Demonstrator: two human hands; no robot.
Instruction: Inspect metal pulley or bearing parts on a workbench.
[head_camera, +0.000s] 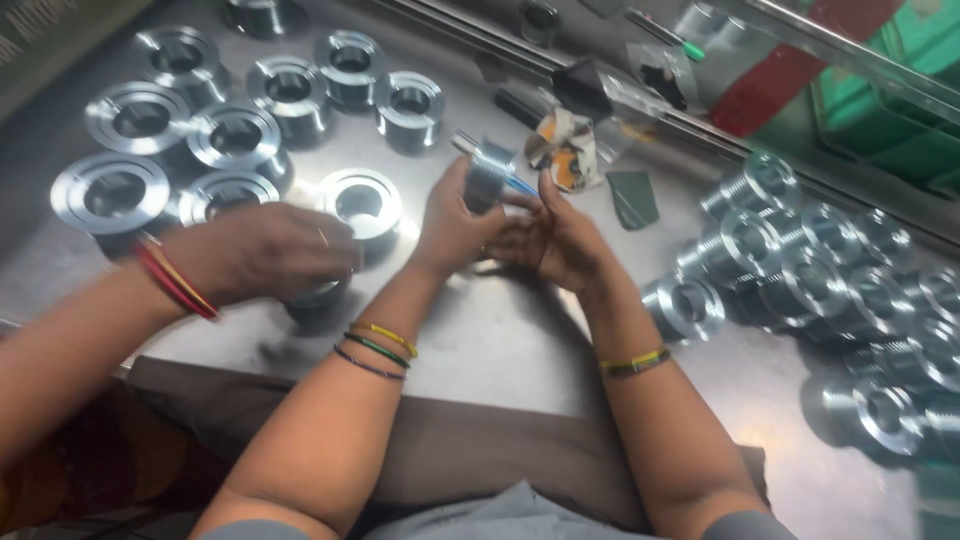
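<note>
Nearest the camera, a brown cloth (470, 440) lies across the front edge of the steel table (500, 340), and the person's 2 forearms reach over it, each with thin coloured bangles at the wrist. The left hand (455, 225) is closed around a threaded metal fitting (487, 175), holding it upright just above the table. The right hand (560, 240) sits just beside it with the palm turned up and the fingers spread loosely; it touches the left hand, though whether it touches the fitting itself cannot be told. A thin blue-tipped tool (500, 170) pokes out behind the fitting.

At the left, a co-worker's hand (265, 250), with red bangles, is cupped over a metal ring part (318, 297) on the table.

Farther back on the left stand flanged metal rings (200, 120) in a loose group. On the right lies a heap of threaded fittings (810, 290). Beyond the hands are a crumpled wrapper (565, 145) and a small green scrap (633, 198)
</note>
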